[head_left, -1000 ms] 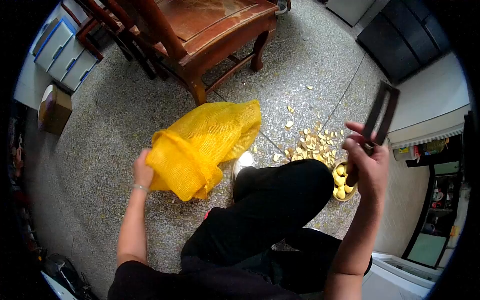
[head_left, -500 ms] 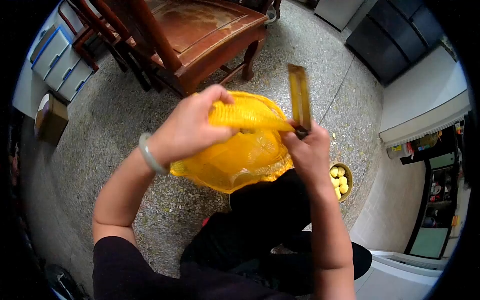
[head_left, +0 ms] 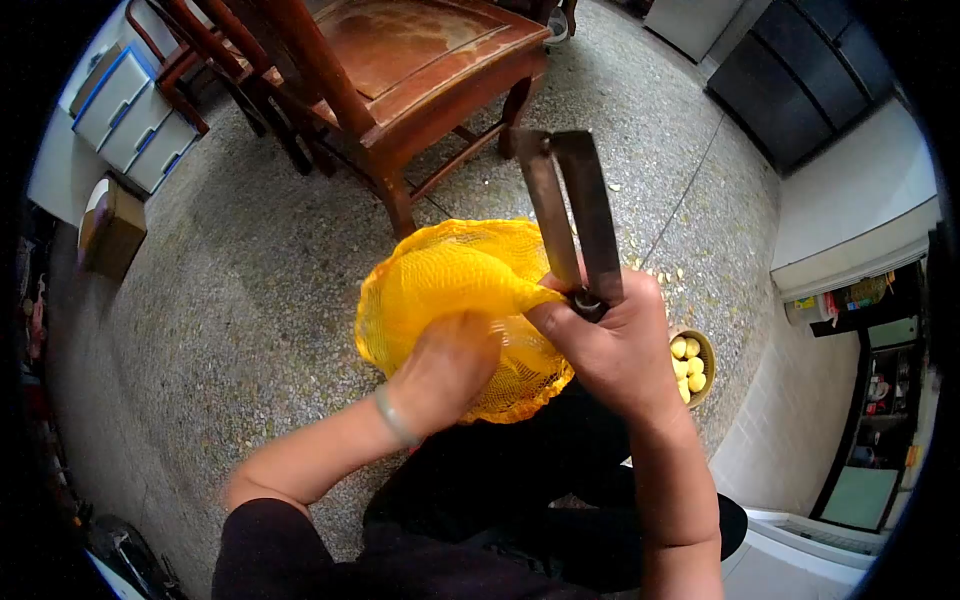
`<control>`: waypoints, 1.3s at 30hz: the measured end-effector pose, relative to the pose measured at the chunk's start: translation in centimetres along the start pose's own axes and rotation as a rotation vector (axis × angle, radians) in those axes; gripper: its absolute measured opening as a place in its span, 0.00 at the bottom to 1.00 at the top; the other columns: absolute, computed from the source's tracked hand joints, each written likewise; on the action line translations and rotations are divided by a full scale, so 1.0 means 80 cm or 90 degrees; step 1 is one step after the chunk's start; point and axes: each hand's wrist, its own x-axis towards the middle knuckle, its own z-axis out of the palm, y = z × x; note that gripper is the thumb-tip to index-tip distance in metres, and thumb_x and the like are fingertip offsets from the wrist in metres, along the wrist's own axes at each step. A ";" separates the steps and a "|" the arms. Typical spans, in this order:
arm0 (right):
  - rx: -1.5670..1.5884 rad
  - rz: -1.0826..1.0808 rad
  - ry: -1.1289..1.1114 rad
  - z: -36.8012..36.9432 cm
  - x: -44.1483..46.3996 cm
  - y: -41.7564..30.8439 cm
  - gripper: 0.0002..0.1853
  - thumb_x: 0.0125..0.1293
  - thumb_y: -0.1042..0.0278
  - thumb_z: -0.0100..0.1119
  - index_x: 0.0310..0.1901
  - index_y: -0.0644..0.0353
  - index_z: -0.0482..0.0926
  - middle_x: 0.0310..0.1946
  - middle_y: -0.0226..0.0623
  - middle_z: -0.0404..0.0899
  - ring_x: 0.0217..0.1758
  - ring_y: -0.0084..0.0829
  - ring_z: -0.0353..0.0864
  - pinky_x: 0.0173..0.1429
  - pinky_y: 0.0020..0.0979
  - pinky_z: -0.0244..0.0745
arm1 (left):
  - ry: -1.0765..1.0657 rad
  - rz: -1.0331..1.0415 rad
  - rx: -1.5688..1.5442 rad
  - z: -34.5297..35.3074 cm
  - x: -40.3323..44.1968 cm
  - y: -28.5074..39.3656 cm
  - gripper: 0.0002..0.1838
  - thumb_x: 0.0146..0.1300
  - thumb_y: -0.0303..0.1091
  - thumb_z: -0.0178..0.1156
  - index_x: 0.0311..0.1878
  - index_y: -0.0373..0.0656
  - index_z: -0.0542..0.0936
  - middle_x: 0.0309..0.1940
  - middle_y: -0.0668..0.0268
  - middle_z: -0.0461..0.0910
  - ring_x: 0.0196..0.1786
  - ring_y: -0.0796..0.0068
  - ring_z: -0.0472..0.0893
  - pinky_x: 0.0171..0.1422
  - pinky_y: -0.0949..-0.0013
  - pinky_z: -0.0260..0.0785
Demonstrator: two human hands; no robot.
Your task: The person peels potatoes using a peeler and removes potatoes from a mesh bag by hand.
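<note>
In front of my knees a yellow mesh bag [head_left: 440,275] hangs spread out, its top edge gathered toward the right. My right hand [head_left: 610,340] is closed around the lower end of a long metal tool with two flat strips [head_left: 592,215], which points upward. A twist of the mesh is pinched between the thumb and fingers of that same hand. My left hand [head_left: 450,365], with a pale bangle [head_left: 396,418] at the wrist, is over the near side of the bag. Motion smears its fingers, so their grip is unclear.
Right of my right hand stands a bowl [head_left: 710,365] holding several peeled, pale yellow potatoes [head_left: 688,368]. A wooden chair [head_left: 430,60] rises just beyond the bag. A cardboard box [head_left: 112,235] and white drawers [head_left: 135,120] are at the left. Pale scraps lie on the speckled floor [head_left: 260,290].
My left hand has let go of the bag's top edge and moved down and right across it. The bag hangs lower and more spread. My right hand keeps the tool and the mesh.
</note>
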 end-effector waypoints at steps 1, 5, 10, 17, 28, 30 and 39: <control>-0.012 -0.028 0.011 0.001 -0.002 0.002 0.07 0.51 0.76 0.62 0.33 0.65 0.78 0.22 0.43 0.78 0.25 0.32 0.79 0.32 0.33 0.72 | -0.095 -0.036 0.076 0.021 0.005 -0.010 0.08 0.57 0.28 0.51 0.38 0.40 0.77 0.40 0.47 0.77 0.46 0.49 0.78 0.49 0.58 0.72; -0.087 -0.040 0.073 -0.022 -0.003 -0.001 0.05 0.51 0.77 0.62 0.31 0.65 0.77 0.21 0.44 0.77 0.22 0.34 0.77 0.30 0.33 0.71 | -0.086 -0.061 -0.098 0.079 -0.001 -0.072 0.18 0.58 0.33 0.56 0.51 0.36 0.74 0.45 0.47 0.75 0.54 0.49 0.74 0.59 0.55 0.65; -0.118 -0.019 0.055 -0.034 0.002 -0.005 0.05 0.50 0.76 0.64 0.28 0.66 0.77 0.20 0.44 0.76 0.21 0.29 0.76 0.30 0.30 0.70 | -0.206 -0.101 -0.362 0.017 0.008 -0.126 0.18 0.68 0.41 0.48 0.58 0.46 0.74 0.58 0.60 0.74 0.61 0.58 0.71 0.68 0.62 0.59; -0.069 0.054 0.093 -0.042 -0.007 -0.026 0.07 0.49 0.75 0.66 0.30 0.66 0.80 0.20 0.37 0.79 0.24 0.23 0.78 0.31 0.27 0.72 | -0.034 -0.032 0.005 -0.001 0.012 -0.123 0.20 0.64 0.39 0.54 0.57 0.47 0.75 0.55 0.59 0.76 0.60 0.58 0.72 0.66 0.61 0.61; 0.045 0.117 0.008 -0.024 -0.009 -0.042 0.09 0.56 0.73 0.62 0.38 0.67 0.81 0.23 0.35 0.80 0.28 0.19 0.77 0.33 0.27 0.72 | -0.204 0.075 -0.168 0.049 -0.016 -0.102 0.26 0.60 0.38 0.58 0.63 0.50 0.70 0.62 0.61 0.71 0.65 0.61 0.67 0.70 0.61 0.56; 0.037 0.111 0.036 -0.020 -0.003 -0.041 0.07 0.54 0.73 0.64 0.33 0.66 0.80 0.21 0.32 0.77 0.24 0.20 0.75 0.30 0.21 0.68 | -0.371 -0.006 -0.283 0.052 -0.014 -0.088 0.27 0.57 0.34 0.55 0.62 0.50 0.70 0.62 0.61 0.71 0.63 0.61 0.70 0.69 0.62 0.58; -0.032 0.116 -0.025 -0.024 -0.010 -0.041 0.09 0.52 0.71 0.65 0.32 0.67 0.80 0.20 0.32 0.77 0.23 0.21 0.75 0.30 0.22 0.68 | -0.188 0.007 -0.242 0.004 -0.012 -0.109 0.21 0.58 0.41 0.58 0.55 0.47 0.76 0.51 0.59 0.78 0.54 0.61 0.76 0.60 0.63 0.66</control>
